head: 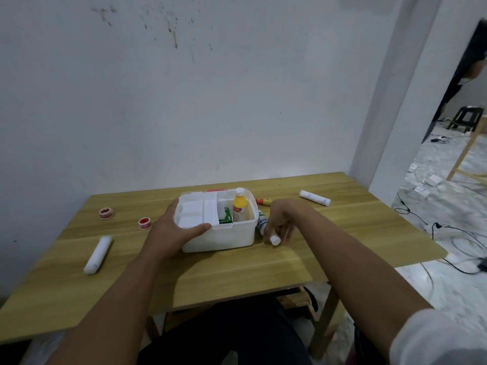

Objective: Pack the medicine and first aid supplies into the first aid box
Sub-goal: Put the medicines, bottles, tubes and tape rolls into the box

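Observation:
The white first aid box (224, 237) stands open in the middle of the wooden table (237, 272). Inside it a yellow bottle (239, 206) stands upright beside a green packet (225, 216), with a white divided tray (195, 212) on the left. My left hand (171, 233) grips the box's front left corner, thumb on the rim. My right hand (280, 222) is closed on a white bottle with a green label (266, 227), tilted just right of the box, cap toward me.
Two red tape rolls (106, 213) (145, 223) and a white bandage roll (98, 255) lie left of the box. Another bandage roll (315, 198) and a small red-and-yellow tube (264, 201) lie at the back right. Cables cover the floor on the right.

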`<state>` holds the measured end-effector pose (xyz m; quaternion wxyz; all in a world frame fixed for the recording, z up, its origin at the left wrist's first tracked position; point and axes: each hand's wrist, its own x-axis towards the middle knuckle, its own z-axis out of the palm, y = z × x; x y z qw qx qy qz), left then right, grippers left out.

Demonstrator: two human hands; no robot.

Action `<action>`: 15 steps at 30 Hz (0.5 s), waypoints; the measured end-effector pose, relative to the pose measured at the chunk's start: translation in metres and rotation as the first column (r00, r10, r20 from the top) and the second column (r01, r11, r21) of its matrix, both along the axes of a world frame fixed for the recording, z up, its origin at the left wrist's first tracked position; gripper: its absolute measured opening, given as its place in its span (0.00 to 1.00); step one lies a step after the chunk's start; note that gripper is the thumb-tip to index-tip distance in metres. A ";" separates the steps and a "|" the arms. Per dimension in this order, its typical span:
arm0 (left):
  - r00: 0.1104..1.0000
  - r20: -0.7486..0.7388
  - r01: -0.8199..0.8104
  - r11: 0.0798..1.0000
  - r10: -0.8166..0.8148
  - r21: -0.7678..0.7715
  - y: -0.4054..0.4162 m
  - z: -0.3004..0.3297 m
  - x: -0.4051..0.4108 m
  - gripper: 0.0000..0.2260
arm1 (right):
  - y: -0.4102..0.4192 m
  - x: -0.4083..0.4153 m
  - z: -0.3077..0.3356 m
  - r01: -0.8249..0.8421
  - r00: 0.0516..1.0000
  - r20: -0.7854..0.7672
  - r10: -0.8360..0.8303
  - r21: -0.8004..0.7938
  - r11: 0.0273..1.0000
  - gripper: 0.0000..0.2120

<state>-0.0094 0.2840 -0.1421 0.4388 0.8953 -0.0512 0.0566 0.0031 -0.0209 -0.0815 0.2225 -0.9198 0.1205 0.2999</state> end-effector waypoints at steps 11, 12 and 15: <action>0.999 -0.051 0.009 1.000 -0.008 0.013 -0.002 0.008 -0.006 0.64 | -0.014 -0.002 0.101 0.021 0.778 0.607 -0.163 0.234 0.972 0.14; 0.999 -0.052 0.011 1.000 -0.010 0.010 -0.002 0.009 -0.007 0.64 | -0.010 -0.004 0.108 0.002 0.780 0.607 -0.153 0.242 0.970 0.13; 0.999 -0.038 0.021 1.000 -0.021 0.002 -0.003 0.010 -0.009 0.61 | 0.004 -0.007 0.118 -0.051 0.799 0.594 -0.100 0.232 0.971 0.14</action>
